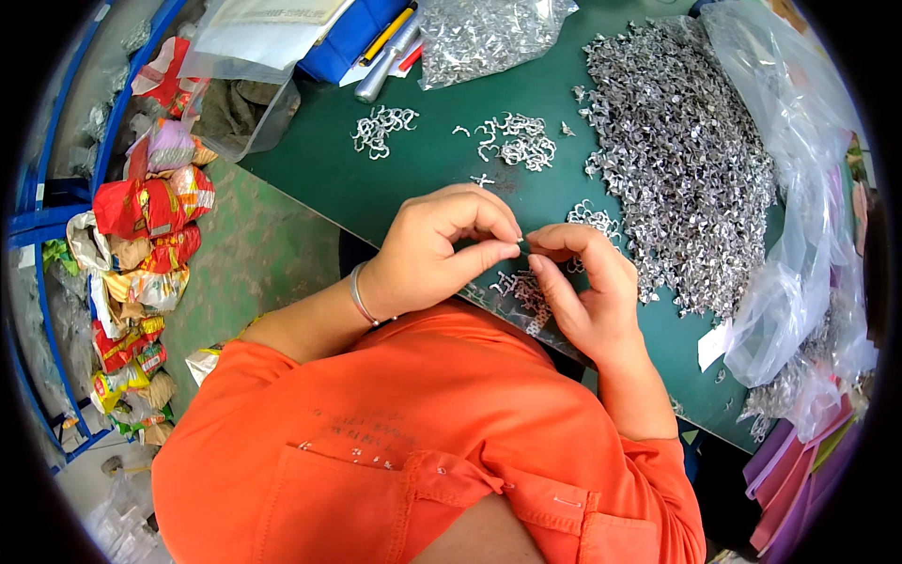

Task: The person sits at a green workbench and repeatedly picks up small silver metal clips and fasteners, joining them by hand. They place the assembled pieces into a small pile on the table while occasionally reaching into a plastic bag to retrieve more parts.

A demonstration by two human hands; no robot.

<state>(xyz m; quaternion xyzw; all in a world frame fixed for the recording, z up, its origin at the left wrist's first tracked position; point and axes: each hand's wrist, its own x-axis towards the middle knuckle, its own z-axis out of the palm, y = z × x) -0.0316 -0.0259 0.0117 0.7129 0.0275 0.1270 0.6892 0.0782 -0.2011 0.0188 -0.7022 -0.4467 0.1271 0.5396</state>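
My left hand (446, 240), with a silver bangle on its wrist, pinches a tiny pale metal piece (520, 241) between thumb and forefinger. Close beside it, my right hand (592, 287) has thumb and forefinger pressed together; what they hold, if anything, is too small to make out. Both hands are over the near edge of the green table (319, 179). Around them lie small piles of curved silver metal pieces: one pile (526, 289) under my fingers, another (594, 221) behind my right hand, and two farther back, a left pile (381, 130) and a middle pile (526, 146).
A large heap of small grey metal parts (686, 160) covers the table's right side, beside clear plastic bags (789, 273). At the back are a bag of metal parts (489, 42), a blue box (343, 42) and pens (387, 38). A clear bin (287, 108) stands at the left corner, near blue shelving (42, 226).
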